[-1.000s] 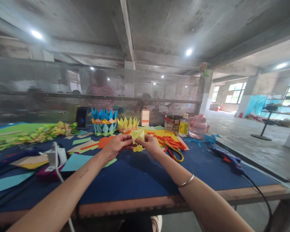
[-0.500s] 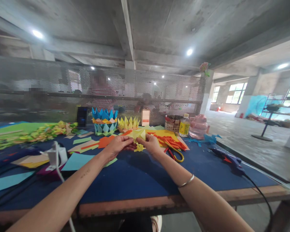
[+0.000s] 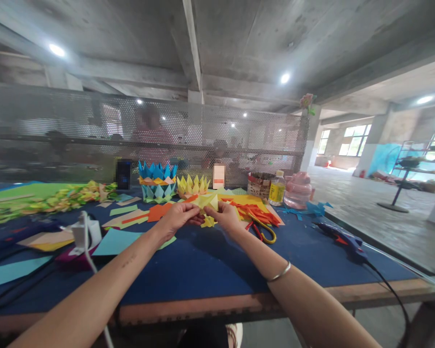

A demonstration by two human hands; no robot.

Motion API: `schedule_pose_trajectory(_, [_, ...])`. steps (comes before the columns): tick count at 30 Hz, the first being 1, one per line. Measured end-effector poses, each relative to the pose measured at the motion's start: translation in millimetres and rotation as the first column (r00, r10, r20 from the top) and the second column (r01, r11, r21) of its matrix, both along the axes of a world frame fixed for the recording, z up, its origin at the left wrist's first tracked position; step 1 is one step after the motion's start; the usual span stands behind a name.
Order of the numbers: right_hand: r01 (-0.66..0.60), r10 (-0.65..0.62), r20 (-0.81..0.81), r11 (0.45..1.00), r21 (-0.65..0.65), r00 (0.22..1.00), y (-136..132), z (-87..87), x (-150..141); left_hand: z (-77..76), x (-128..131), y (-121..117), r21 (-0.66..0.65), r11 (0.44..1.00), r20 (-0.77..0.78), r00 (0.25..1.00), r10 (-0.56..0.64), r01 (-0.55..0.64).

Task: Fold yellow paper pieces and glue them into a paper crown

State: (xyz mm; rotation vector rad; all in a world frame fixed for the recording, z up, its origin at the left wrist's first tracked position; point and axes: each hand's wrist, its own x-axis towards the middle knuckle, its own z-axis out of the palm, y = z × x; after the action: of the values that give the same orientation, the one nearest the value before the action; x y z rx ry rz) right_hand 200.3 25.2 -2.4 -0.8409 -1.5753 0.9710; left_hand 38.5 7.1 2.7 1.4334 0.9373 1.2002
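Observation:
A piece of folded yellow paper is held up over the table between my two hands. My left hand pinches its left side, thumb on top. On the other side, my right hand grips it with thumb and fingers pressed together. Just below the fingertips, more folded yellow paper shows; whether it joins the held piece I cannot tell. Behind my hands stand a yellow pointed paper ring and a taller blue, orange and green folded-paper basket.
Scissors with yellow handles lie right of my hands beside orange paper strips. A glue gun with a cord rests at the right edge. Further back are a yellow-labelled bottle and a pink jug. A white power plug stands left.

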Motion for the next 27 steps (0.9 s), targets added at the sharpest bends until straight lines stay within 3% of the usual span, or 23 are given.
schedule_pose_trajectory(9, [0.011, -0.013, -0.035, 0.998, -0.057, 0.999, 2.2, -2.1, 0.7, -0.5, 2.8, -1.3, 0.025, 1.0, -0.033, 0.999, 0.007, -0.006])
schedule_pose_trajectory(20, [-0.018, 0.015, -0.104, 0.999, -0.03, 0.994, 4.9, -4.6, -0.6, 4.7, 3.2, -8.0, -0.018, 1.0, -0.105, 0.994, -0.023, 0.022])
schedule_pose_trajectory(27, [-0.013, 0.007, -0.116, 0.998, -0.056, 0.993, -3.7, 0.0, -2.1, 2.0, 1.9, -4.9, 0.04, 0.999, -0.11, 0.993, -0.032, 0.036])
